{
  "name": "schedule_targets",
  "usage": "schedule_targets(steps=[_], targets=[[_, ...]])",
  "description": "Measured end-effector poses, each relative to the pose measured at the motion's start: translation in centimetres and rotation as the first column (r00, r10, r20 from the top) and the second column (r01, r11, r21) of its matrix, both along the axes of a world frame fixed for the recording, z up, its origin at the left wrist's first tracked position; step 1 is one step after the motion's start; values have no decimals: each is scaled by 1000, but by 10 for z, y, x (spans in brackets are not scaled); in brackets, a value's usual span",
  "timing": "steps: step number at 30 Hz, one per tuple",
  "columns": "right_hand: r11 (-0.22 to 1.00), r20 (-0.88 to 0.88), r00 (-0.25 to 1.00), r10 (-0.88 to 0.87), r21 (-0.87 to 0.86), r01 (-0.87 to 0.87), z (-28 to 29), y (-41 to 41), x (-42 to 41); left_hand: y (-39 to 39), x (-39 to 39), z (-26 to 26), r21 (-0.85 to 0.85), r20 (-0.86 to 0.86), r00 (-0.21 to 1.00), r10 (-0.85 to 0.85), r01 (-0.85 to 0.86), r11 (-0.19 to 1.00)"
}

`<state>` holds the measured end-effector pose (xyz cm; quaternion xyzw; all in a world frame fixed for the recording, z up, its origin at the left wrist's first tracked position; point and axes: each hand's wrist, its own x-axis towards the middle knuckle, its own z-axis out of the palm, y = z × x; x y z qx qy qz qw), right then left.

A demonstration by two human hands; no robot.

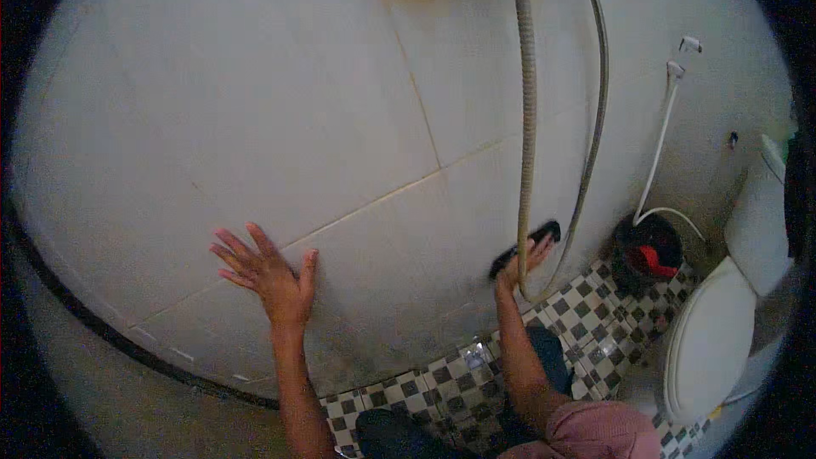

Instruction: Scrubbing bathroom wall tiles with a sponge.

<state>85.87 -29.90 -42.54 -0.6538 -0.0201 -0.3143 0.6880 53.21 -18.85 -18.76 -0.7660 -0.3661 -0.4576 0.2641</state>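
My left hand (274, 277) is spread with fingers apart against the pale tiled wall (357, 140) and holds nothing. To the right, low on the same wall, my right hand (526, 262) presses on a black brush or scrubbing block (551, 229), its long side slanting up to the right. The hand partly hides the black tool, so its underside and exact kind cannot be told. A ribbed shower hose (528, 108) hangs in a loop in front of my right hand and wrist.
A black bucket (625, 280) holding something red (656, 262) stands at the right. Behind it a white bidet hose (660, 140) hangs on the wall. A toilet with a white lid (711, 344) is at far right. A metal floor drain (475, 355) lies in the checkered floor (408, 395).
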Motion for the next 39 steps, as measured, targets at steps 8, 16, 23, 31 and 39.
schedule_targets(steps=[8, 16, 23, 31, 39], targets=[[991, 252, 966, 51, -133, -18, 142, 31, -53, -3, -8, -2, -53, 5, 999, -44, 44, 998], [766, 615, 502, 609, -620, -170, 264, 46, -168, -3, -9, 0, -45, 20, 998, -63, 64, 997], [820, 671, 533, 515, -567, -78, 229, 28, -128, 0, -8, -2, -49, 20, 999, -47, 48, 998], [987, 537, 829, 155, -128, -102, 366, 16, -40, 3, -8, -5, -74, 8, 998, -60, 60, 995], [900, 758, 524, 387, -435, -36, 325, 33, -140, 0, -13, -2, -69, 15, 997, -73, 74, 995]])
